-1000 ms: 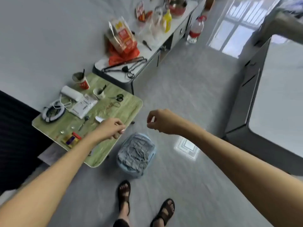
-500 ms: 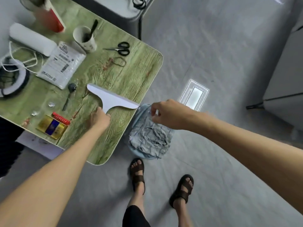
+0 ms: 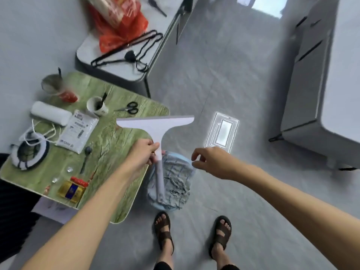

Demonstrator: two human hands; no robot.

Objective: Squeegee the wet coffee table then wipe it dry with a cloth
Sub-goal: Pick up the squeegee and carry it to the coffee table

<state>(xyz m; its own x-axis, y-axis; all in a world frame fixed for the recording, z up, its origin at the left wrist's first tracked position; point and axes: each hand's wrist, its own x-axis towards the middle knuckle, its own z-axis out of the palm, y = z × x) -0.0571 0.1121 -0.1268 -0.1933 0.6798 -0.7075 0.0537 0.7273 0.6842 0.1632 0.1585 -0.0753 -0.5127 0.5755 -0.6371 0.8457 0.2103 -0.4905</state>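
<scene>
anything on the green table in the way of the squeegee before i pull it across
Yes. The left hand grips the squeegee over the green table's right corner. The scissors lie just beyond the blade, and a mug, a white packet and a spoon sit further left across the top.

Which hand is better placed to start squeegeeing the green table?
Left. The left hand grips the squeegee by its handle at the table edge; the right hand hovers off the table, over the bin.
</scene>
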